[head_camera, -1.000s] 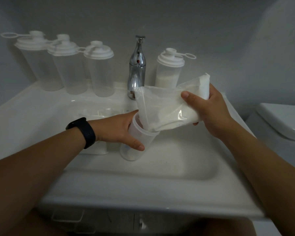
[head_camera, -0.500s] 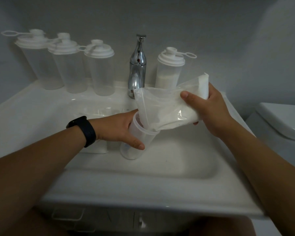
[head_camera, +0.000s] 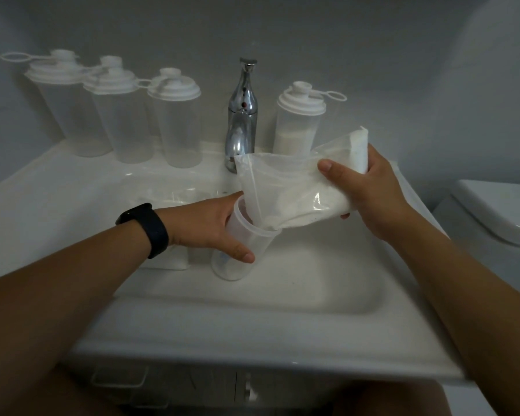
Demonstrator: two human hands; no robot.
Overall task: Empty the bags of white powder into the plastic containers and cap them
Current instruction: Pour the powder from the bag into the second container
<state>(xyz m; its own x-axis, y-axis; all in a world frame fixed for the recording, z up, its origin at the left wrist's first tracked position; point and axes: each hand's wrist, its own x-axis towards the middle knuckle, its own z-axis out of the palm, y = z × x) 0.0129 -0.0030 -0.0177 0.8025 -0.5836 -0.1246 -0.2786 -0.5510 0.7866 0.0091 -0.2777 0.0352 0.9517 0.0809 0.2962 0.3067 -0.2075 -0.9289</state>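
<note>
Right hand (head_camera: 376, 190) grip: clenched round the raised end of the powder bag (head_camera: 294, 193), tilting it so powder slides toward its lower corner. That corner sits inside the mouth of the open container (head_camera: 240, 250). Left hand (head_camera: 213, 226) grip: wrapped round the container wall, leaning it toward the bag, likely to limit spillage. Both are held over the sink basin (head_camera: 312, 289). Behind the right grip: one capped container (head_camera: 297, 124), part-filled.

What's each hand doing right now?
Left hand: closed round the open container, steadying it in the sink.
Right hand: closed on the powder bag, tipping it into the container.
</note>
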